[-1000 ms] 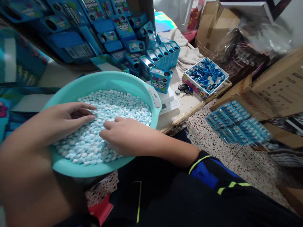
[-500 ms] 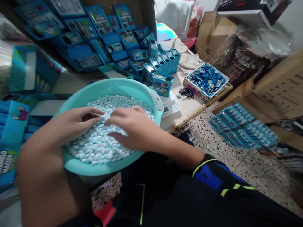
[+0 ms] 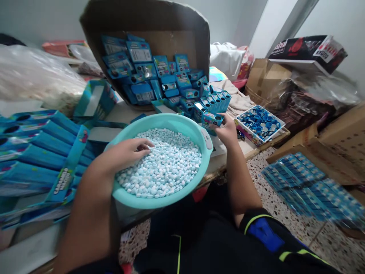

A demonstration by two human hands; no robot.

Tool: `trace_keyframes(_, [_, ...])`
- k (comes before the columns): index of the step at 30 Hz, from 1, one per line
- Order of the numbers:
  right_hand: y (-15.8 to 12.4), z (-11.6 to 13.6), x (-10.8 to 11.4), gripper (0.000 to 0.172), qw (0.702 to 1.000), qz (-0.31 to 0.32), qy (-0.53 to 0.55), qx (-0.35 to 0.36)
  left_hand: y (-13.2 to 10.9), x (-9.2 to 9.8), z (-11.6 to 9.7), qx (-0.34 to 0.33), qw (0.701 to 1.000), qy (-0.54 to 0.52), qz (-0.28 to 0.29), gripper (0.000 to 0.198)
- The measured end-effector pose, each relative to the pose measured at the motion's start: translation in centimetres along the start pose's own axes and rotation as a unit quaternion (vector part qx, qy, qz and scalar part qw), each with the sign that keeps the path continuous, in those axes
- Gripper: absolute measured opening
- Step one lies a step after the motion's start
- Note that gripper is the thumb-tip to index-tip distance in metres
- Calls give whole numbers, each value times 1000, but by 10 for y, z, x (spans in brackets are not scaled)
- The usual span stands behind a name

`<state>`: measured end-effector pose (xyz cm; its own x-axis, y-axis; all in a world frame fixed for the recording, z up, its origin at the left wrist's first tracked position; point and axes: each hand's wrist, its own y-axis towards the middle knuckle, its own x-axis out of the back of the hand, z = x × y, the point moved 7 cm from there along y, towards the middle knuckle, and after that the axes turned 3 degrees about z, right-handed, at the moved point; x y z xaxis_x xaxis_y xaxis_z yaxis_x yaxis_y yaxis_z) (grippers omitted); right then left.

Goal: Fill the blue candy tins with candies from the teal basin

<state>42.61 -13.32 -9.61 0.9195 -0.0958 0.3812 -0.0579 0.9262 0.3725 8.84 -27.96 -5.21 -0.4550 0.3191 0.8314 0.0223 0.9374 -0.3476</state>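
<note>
Left hand (image 3: 129,150) rests on candies (image 3: 168,167) in basin (image 3: 168,122), fingers together, lightly curled (cupped as if for gathering). Right hand (image 3: 228,131) wraps fingers round blue tin (image 3: 212,118) just beyond basin rim; basin sits close, within both hands' reach.

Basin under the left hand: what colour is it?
The basin is plain turquoise, with a grey handle patch; the head view shows it best.
</note>
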Motion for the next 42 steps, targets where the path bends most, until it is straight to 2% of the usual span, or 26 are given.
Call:
trace_keyframes(3, [-17,35,11,44,994,-101,-35,39,0,0,2,-4,1000,3,-14,53])
trace_keyframes(6, [-46,86,23,41,969,-192,-95,126,0,-2,3,-5,1000,13,-15,52])
trace_keyframes(7, [-54,103,22,41,963,-187,-116,154,0,-3,4,-2,1000,19,-12,52])
trace_keyframes(8, [-58,116,16,41,962,-155,-136,177,0,-4,4,1,1000,25,-9,52])
trace_keyframes(10, [-61,134,-4,46,963,-52,-168,204,0,-5,6,7,999,31,-5,53])
trace_keyframes(12, [-61,138,-24,51,961,32,-182,206,0,-6,7,7,999,33,-2,53])
trace_keyframes(13, [-60,137,-29,53,961,45,-185,202,0,-6,7,6,999,35,0,52])
trace_keyframes(15, [-57,134,-31,54,963,22,-190,190,0,-8,8,-1,999,41,2,52])
trace_keyframes(18, [-57,131,-24,50,967,-32,-172,184,0,-9,7,-21,999,35,2,52])
trace_keyframes(22, [-55,116,-15,39,977,-53,-109,174,1,-10,8,-32,999,29,4,51])
trace_keyframes(28, [-36,47,3,52,982,-150,-70,85,2,-10,10,7,999,28,15,58])
trace_keyframes(32, [-25,8,5,52,985,-157,-63,34,1,-6,4,14,1000,19,17,63])
trace_keyframes(35, [-19,-1,10,54,987,-142,-67,19,1,-5,2,21,999,9,31,67])
trace_keyframes(38, [-19,-3,26,54,990,-131,-39,43,6,-6,6,36,998,3,42,71])
trace_keyframes(42, [-31,-22,60,39,974,-222,3,35,14,-3,12,65,997,8,28,75])
